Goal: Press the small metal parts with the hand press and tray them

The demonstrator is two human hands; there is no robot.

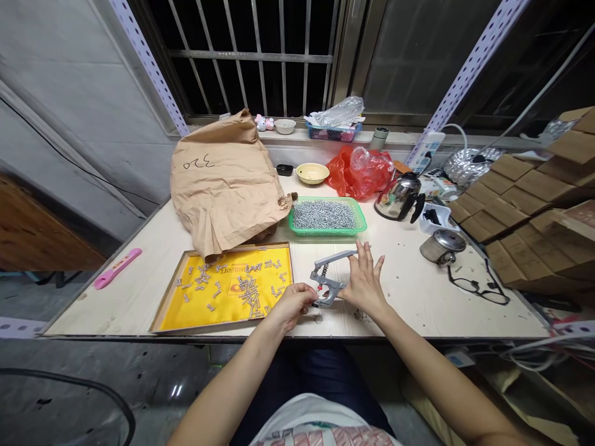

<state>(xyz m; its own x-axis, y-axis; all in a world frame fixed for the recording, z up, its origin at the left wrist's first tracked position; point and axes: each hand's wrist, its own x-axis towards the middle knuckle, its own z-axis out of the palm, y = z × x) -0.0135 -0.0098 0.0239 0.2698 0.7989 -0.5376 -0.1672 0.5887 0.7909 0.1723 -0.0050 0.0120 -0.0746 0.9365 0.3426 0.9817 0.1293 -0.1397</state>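
My right hand (366, 286) holds a grey metal hand tool (329, 291) with a long lever and a spring, just above the table's front part. Its fingers are stretched up along the lever, which stands raised. At the tool's jaw my left hand (296, 305) is closed in a pinch. A small red spot shows by its fingertips; what they hold is too small to make out. To the left lies a shallow tray (170, 297) lined in yellow, with many small metal pieces (251, 294) scattered in it. Behind the tool stands a green basket (328, 233) full of small shiny metal parts (323, 214).
A large brown paper bag (223, 179) leans over the tray's back edge. A pink-handled tool (118, 269) lies far left. On the right are a kettle (398, 197), a metal cup (441, 246), glasses (478, 287) and stacked cardboard boxes (525, 210). A red plastic bag (344, 176) sits behind.
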